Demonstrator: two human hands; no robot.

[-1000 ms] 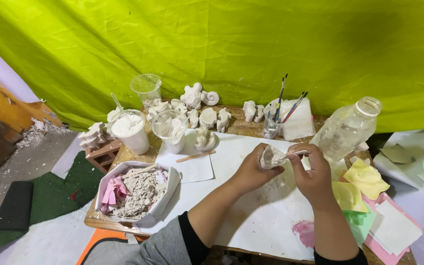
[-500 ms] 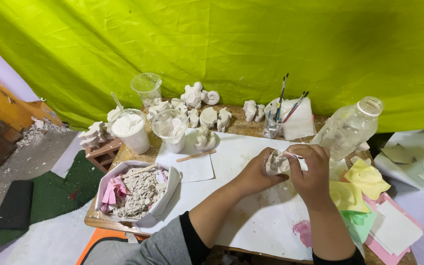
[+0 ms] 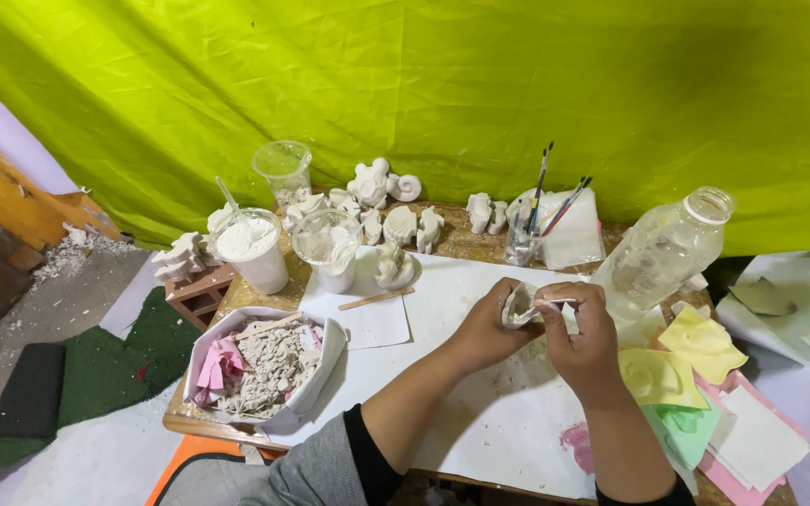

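My left hand (image 3: 485, 328) and my right hand (image 3: 581, 339) are together above the white paper sheet (image 3: 480, 422) on the small table. Between them they hold a small whitish flexible mould or plaster piece (image 3: 523, 305), its edge bent open by my fingers. My right thumb and forefinger pinch its right rim. White dust lies on the paper under my hands.
A tub of plaster rubble (image 3: 260, 365), a cup of white powder (image 3: 250, 245), clear cups (image 3: 328, 245), several white plaster figures (image 3: 396, 225), a brush jar (image 3: 527, 239), a tilted plastic bottle (image 3: 663, 251) and yellow, green and pink moulds (image 3: 682, 370) surround the work spot.
Both hands have moved slightly down and closer together, and the piece between them is now bent open further.
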